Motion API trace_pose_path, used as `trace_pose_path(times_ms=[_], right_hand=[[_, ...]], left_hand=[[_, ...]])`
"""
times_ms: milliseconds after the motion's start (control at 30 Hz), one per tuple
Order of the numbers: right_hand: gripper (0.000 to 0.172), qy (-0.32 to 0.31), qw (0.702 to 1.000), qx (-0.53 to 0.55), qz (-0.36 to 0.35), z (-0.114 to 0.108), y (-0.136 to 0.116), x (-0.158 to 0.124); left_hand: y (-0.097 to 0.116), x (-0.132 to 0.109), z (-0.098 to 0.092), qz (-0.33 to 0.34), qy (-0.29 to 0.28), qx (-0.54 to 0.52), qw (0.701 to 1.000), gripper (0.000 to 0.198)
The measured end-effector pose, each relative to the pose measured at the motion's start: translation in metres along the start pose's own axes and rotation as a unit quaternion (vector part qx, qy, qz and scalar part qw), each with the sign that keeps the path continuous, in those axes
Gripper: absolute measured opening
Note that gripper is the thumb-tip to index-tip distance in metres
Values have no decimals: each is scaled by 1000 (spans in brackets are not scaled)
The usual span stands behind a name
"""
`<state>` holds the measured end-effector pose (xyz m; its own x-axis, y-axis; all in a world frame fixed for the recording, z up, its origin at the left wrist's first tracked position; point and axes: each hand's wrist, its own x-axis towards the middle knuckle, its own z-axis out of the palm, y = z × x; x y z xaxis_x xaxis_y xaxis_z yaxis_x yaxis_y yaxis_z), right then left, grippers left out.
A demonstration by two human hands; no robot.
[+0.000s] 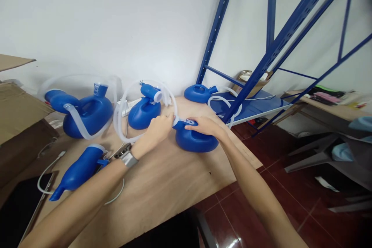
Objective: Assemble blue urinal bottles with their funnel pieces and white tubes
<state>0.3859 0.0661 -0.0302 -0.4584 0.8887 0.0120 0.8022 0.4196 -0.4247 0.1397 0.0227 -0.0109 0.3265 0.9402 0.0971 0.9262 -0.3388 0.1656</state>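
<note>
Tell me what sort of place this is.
Probably a storeroom or small workshop: a blue steel rack stands at the right, cardboard boxes sit at the left, and several similar blue tubed containers lie on the wooden table.

Bare forearms, no sleeves; silver metal-band wristwatch (128, 158) on left wrist.

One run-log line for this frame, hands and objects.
left hand: gripping clear tube | right hand: on blue container neck | container on wooden table

Storeroom, blue steel racking (279, 42), cardboard boxes (17, 108)
</note>
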Motion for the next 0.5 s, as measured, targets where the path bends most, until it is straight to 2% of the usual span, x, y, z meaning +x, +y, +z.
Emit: trace_pose_path(times_ms=[133, 267, 333, 433, 500], right_hand=[[81, -78, 990, 110, 27, -10, -1, -5], [93, -77, 984, 158, 26, -15, -4, -9], [84, -74, 986, 151, 19, -13, -7, -7], [60, -47, 992, 114, -19, -9, -11, -1], [54, -41, 993, 102, -31, -7, -12, 1]], left_hand=[[-23, 16, -17, 49, -29, -56, 997, 47], [-41, 31, -20, 158, -64, -202, 964, 49], [-44, 36, -18, 173, -64, -243, 952, 48], [-43, 41, -17, 177, -72, -247, 950, 40], [-42, 43, -18, 183, -85, -242, 949, 36]])
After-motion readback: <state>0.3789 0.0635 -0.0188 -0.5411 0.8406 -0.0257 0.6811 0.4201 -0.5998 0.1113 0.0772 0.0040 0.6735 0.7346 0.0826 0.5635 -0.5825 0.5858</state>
